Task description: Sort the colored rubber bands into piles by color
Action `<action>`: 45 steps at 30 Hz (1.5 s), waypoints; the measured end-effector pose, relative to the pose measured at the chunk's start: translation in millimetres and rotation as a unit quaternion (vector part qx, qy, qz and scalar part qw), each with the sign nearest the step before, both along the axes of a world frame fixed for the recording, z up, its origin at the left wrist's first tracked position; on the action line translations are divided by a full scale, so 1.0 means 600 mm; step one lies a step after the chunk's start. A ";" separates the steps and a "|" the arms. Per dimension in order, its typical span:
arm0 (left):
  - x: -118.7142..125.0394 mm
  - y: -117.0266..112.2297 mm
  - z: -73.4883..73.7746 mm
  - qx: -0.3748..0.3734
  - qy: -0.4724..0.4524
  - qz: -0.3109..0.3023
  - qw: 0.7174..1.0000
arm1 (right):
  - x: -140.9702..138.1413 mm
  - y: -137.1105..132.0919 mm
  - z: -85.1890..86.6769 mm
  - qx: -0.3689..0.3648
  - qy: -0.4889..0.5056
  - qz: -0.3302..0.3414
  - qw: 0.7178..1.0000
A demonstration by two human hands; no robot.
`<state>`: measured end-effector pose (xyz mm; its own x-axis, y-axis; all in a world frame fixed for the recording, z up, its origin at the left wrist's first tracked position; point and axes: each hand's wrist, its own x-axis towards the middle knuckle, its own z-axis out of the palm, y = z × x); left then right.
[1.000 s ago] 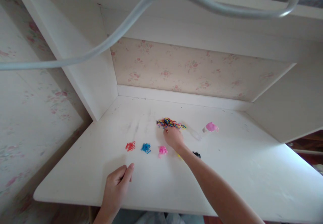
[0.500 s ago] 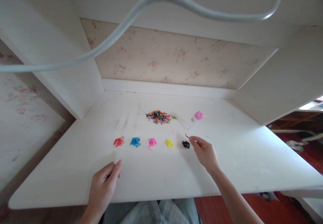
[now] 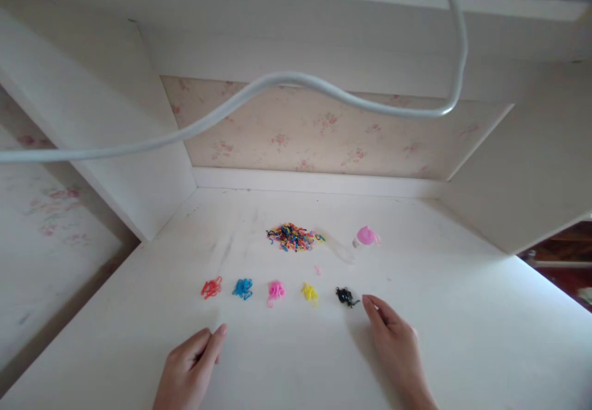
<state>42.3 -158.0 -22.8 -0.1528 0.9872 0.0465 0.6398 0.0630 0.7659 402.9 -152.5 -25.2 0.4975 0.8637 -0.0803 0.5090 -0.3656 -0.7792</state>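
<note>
Beside the pile of black rubber bands [image 3: 345, 296], my right hand [image 3: 393, 336] rests with thumb and forefinger pinched. One black band sticks out of that pile towards its fingertips, with a slight gap between. My left hand [image 3: 192, 360] lies loosely closed at the front left, thumb against forefinger, nothing visible in it. Small piles of red bands [image 3: 211, 288], blue bands [image 3: 243, 288], pink bands [image 3: 276, 291] and yellow bands [image 3: 309, 293] form a row with the black one. Behind them is a larger heap of mixed-colour bands [image 3: 291, 237].
A pink-topped small object [image 3: 367, 236] lies at the back right of the white table [image 3: 277, 354]. A single pale pink band [image 3: 317, 270] sits between heap and row. A white cable [image 3: 287, 79] hangs across the view above. White panels [image 3: 518, 169] enclose the sides.
My right hand has moved down and right from above the black pile. The black band it held now lies at the pile's right edge. My left hand stays closed; the view has tilted up.
</note>
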 end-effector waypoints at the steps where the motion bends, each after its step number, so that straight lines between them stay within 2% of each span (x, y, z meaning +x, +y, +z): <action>1: 0.000 0.002 0.000 -0.011 -0.004 0.005 1.000 | 0.003 -0.001 -0.001 -0.004 0.005 -0.003 1.000; 4: 0.009 0.004 0.011 -0.041 -0.007 0.035 0.999 | 0.006 -0.002 -0.002 -0.015 0.009 -0.016 1.000; 6: 0.035 0.003 0.030 -0.049 0.013 0.026 0.998 | 0.003 -0.003 0.002 -0.016 0.011 -0.026 0.999; 7: 0.055 0.004 0.043 -0.043 0.033 -0.008 0.999 | 0.001 -0.004 0.004 -0.015 0.013 -0.028 0.999; 10: 0.140 0.017 0.086 0.004 0.109 -0.162 0.981 | -0.005 -0.005 0.011 0.002 0.017 -0.026 1.000; 13: 0.232 0.050 0.116 0.053 0.180 -0.211 0.959 | -0.007 -0.007 0.010 0.013 0.022 -0.023 0.999; 16: 0.298 0.095 0.117 0.044 0.274 -0.209 0.938 | -0.004 -0.006 0.004 0.017 0.034 -0.019 0.999; 20: 0.334 0.140 0.091 0.026 0.335 -0.210 0.918 | -0.002 -0.003 -0.003 0.018 0.033 0.000 0.999; 23: 0.341 0.155 0.081 0.016 0.343 -0.224 0.912 | -0.001 -0.001 -0.005 0.011 0.026 0.009 1.000; 29: 0.333 0.159 0.089 0.016 0.332 -0.220 0.917 | -0.001 -0.005 -0.002 0.009 0.022 0.011 1.000; 32: 0.295 0.142 0.091 0.035 0.316 -0.181 0.931 | -0.001 -0.009 -0.001 0.013 0.019 0.010 1.000; 36: 0.215 0.105 0.089 0.071 0.250 -0.101 0.960 | 0.000 -0.011 -0.001 0.001 0.007 0.014 1.000; 39: 0.168 0.083 0.084 0.071 0.227 -0.053 0.970 | -0.001 -0.009 0.001 -0.015 -0.003 0.018 1.000; 42: 0.150 0.074 0.072 0.059 0.243 -0.039 0.967 | -0.003 -0.009 0.004 -0.028 -0.007 0.019 0.999; 45: 0.150 0.075 0.057 0.051 0.264 -0.049 0.962 | -0.006 -0.010 0.007 -0.028 -0.010 0.020 0.999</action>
